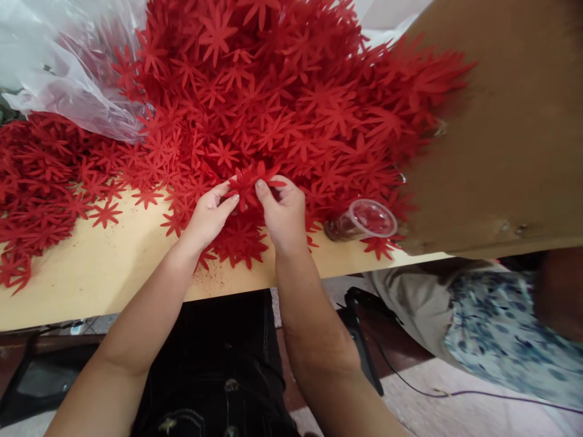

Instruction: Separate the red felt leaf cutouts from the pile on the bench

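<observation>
Red flower cut-outs [273, 103] blanket the upper middle of the frame, and at its center I have two bare hands working on one small bunch. The left hand [208, 213] pinches the near-left petals of the held red flower piece [246, 187] between thumb and fingers; the right hand [288, 212] grips its right side, thumb laid on top. Whether the piece is one cut-out or several stacked, I cannot tell from my distant post. It sits just above the pale tabletop [118, 264], at the near edge of the heap.

The step in hand, as I judge it, is fingertip handling: the petals being parted or straightened. The next move would call for a light, steady pinch on one side while the other thumb works between petals, since thin cut-outs like these probably bend or cling together easily.

Right of center, a clear plastic cup [373, 220] leans on its side among the petals, its mouth toward the right. A brown panel [496, 133] fills the upper right, a sheer plastic bag [86, 67] the upper left. At lower right, a co-worker's blue-patterned garment [496, 334] shows below the panel.
</observation>
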A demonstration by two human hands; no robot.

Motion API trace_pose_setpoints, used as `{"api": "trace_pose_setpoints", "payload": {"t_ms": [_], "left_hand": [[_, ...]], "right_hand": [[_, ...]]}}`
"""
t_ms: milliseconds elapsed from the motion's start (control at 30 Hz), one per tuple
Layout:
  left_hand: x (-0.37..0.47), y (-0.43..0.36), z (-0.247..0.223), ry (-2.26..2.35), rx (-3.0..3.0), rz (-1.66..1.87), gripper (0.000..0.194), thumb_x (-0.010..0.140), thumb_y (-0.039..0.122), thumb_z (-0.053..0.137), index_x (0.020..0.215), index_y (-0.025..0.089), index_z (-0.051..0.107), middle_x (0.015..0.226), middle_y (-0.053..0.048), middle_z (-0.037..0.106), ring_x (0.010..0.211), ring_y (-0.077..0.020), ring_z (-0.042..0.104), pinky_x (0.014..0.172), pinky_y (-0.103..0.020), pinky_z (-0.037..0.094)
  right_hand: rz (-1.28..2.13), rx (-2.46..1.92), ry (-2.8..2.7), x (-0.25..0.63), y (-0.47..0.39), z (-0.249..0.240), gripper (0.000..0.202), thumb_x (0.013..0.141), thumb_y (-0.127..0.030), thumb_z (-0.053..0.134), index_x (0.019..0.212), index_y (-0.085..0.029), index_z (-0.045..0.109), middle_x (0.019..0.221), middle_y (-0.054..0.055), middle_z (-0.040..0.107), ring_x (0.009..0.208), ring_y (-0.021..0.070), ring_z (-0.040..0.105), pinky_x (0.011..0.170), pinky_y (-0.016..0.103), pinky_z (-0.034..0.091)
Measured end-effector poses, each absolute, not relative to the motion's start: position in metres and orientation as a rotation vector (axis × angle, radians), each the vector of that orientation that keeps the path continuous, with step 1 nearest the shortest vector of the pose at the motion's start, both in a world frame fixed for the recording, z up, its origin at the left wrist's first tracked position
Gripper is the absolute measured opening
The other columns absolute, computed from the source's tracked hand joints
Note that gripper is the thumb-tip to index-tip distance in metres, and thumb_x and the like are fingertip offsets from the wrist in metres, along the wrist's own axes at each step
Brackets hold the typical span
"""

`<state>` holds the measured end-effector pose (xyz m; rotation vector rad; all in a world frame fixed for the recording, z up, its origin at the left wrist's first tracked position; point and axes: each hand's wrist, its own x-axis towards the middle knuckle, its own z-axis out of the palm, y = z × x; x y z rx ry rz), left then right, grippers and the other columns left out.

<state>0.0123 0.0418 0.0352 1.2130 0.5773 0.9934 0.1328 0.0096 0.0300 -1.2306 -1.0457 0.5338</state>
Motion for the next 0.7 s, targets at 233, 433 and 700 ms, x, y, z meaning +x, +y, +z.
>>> {"api": "trace_pose_setpoints", "payload": {"t_ms": [233, 433, 700], "left_hand": [[0.013, 0.041, 0.037, 0.721, 1.213, 1.174, 0.019, 0.07, 0.023, 0.067, 0.087, 0.017, 0.065, 0.08, 0.001, 0.069, 0.074, -0.0089, 0.061, 0.079, -0.025, 0.048], [0.011, 0.046, 0.033, 0.828, 1.143, 1.256, 0.011, 0.072, 0.027, 0.066, 0.077, 0.018, 0.064, 0.066, 0.003, 0.065, 0.057, -0.0064, 0.055, 0.062, -0.021, 0.046], [0.012, 0.039, 0.039, 0.893, 1.256, 1.167, 0.016, 0.071, 0.03, 0.067, 0.069, 0.017, 0.058, 0.056, 0.005, 0.056, 0.051, -0.0052, 0.047, 0.054, -0.019, 0.039]], "right_hand": [[0.429, -1.224, -1.028, 0.124, 0.009, 0.033, 0.026, 0.076, -0.045, 0.059, 0.069, -0.021, 0.054, 0.066, -0.003, 0.056, 0.065, 0.0092, 0.054, 0.072, 0.026, 0.048], [0.296, -1.31, -0.998, 0.149, 0.017, 0.019, 0.035, 0.076, -0.048, 0.057, 0.102, -0.025, 0.056, 0.102, 0.004, 0.062, 0.095, 0.0166, 0.06, 0.088, 0.038, 0.049], [0.433, -1.248, -1.169, 0.135, 0.002, 0.044, 0.03, 0.077, -0.046, 0.058, 0.098, -0.026, 0.061, 0.104, 0.004, 0.064, 0.099, 0.0163, 0.06, 0.093, 0.038, 0.047]]}}
